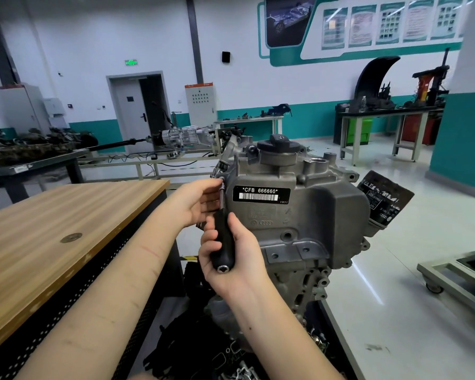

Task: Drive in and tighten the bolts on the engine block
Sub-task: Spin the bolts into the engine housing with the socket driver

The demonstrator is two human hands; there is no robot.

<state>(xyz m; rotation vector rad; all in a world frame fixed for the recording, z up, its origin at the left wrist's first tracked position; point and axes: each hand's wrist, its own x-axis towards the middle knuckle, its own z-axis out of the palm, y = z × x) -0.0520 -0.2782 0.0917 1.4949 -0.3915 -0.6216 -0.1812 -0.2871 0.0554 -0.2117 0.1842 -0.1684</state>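
Both forearms come in from the bottom edge, bare, angled up toward the engine block [299,215]. Left of them: wooden-topped workbench [52,229] with a perforated black side panel and a round metal inlay in the top.

Left hand [200,200] is up at the block's left edge, fingers loosely curled round the steel shaft of the driver [222,229], steadying it just below the socket end. Right hand [231,250] grips the black handle lower down, thumb on the front, square-drive recess in the butt end facing the camera. Hands are close, one above the other on the same tool, not touching each other as far as I can see.

Socket tip sits on a bolt [221,179] at the upper left corner of the block casting, shaft roughly vertical, tilted slightly. Bolt head itself is mostly hidden by the socket, so can't tell how far in it is.

Block stands centre frame on a dark stand, grey cast aluminium, black label [261,193] reading *CFB 666660* with a barcode, just right of the driver shaft. Black oil filler cap [279,145] on top. Black oil filter [384,198] sticks out on the right side.

Background, left to right: gearbox with shaft on a frame [176,138], grey door, control cabinet, workbench [381,116] with tooling against the teal-banded wall.
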